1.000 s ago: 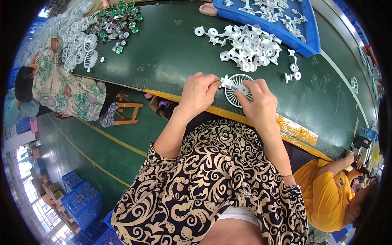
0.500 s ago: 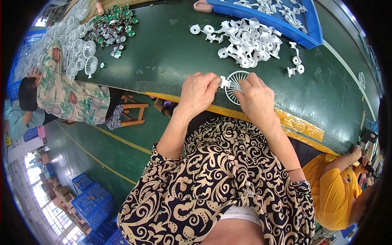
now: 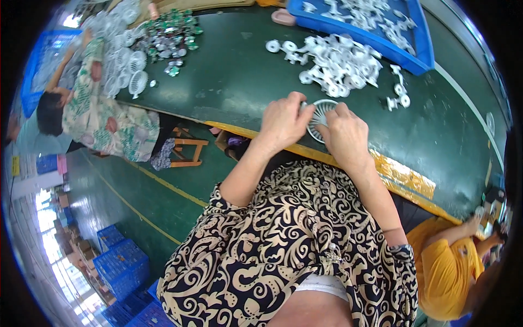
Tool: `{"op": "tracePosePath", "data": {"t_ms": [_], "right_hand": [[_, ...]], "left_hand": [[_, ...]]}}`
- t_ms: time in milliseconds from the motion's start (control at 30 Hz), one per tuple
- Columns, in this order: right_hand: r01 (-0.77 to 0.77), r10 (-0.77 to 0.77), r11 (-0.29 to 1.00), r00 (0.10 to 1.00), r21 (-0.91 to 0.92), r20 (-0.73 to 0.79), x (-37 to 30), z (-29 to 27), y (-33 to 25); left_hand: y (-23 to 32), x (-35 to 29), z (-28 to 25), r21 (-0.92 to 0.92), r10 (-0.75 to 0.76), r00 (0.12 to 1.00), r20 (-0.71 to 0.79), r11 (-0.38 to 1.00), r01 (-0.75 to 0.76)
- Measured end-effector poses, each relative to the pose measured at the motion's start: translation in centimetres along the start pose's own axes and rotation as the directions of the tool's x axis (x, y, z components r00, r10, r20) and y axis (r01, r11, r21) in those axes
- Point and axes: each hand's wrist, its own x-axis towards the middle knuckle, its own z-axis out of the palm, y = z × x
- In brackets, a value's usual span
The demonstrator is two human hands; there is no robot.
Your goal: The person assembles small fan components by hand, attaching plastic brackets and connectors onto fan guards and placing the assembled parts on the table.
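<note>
A white round plastic grille (image 3: 321,121) with radiating ribs lies near the table's front edge. My right hand (image 3: 346,135) is closed on its right side, fingers curled over the rim. From the left, my left hand (image 3: 284,122) meets the grille with thumb and fingers pinched together. A small white plastic piece is in that pinch, almost wholly covered by the fingers. Beyond my hands lies a heap of white plastic brackets (image 3: 340,65) with round ends. A few more brackets (image 3: 400,90) lie apart to its right.
A blue tray (image 3: 422,62) of white parts stands at the back right, a pink dish (image 3: 283,17) beside it. Small green circuit boards (image 3: 177,32) and clear ribbed covers (image 3: 131,62) are piled far left. One co-worker (image 3: 109,125) is at left, another in yellow (image 3: 447,267) at right.
My left hand has moved in to the right, against the grille, and now hides the small white piece that showed before. The whole view has shifted slightly.
</note>
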Motion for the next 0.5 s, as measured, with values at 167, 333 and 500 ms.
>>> {"op": "tracePosePath", "data": {"t_ms": [167,333,500], "right_hand": [[-0.063,0.078,0.983,0.994,0.172,-0.082,-0.8,0.1,0.2],[-0.002,0.020,0.949,0.998,0.315,-0.054,-3.2,-0.9,0.6],[-0.202,0.208,0.936,0.978,0.287,0.010,-7.0,-4.3,4.9]], "left_hand": [[-0.4,0.1,1.2,-0.061,0.009,0.999,-0.041,0.998,-0.011],[-0.6,-0.8,0.6,-0.186,0.061,0.998,-0.020,0.981,-0.064],[-2.1,-0.1,-1.1,-0.248,0.047,0.969,-0.242,0.963,-0.109]]}}
